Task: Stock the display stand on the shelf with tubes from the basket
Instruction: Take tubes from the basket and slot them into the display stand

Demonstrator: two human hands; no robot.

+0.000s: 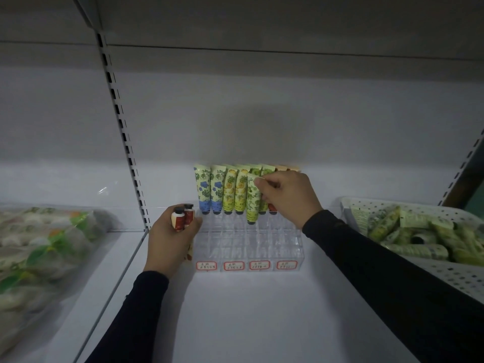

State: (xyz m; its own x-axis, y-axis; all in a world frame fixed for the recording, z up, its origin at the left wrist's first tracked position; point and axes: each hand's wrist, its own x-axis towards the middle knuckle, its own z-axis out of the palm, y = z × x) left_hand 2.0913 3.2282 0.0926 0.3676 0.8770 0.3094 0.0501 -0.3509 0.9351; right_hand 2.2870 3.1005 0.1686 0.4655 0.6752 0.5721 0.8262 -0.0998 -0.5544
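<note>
While the left hand [170,237] grips two red tubes [183,217] in reserve at frame centre-left, the right hand [286,195] pinches a green tube [252,199] cap-down over the clear stand [248,247] (back row filled), basket [424,268] at right.

A clear stand [247,247] sits on a white shelf [262,310], its back row holding upright tubes: two blue [209,189], two yellow [235,191], then green and red ones partly hidden by the right hand [288,196]. That hand pinches a green tube [252,199] by its top, cap down, over the row just in front. The left hand [169,239] grips two red tubes [183,217], caps up, beside the stand's left end. A white basket [445,273] of green tubes stands at right; bagged goods [39,252] lie at left.
</note>
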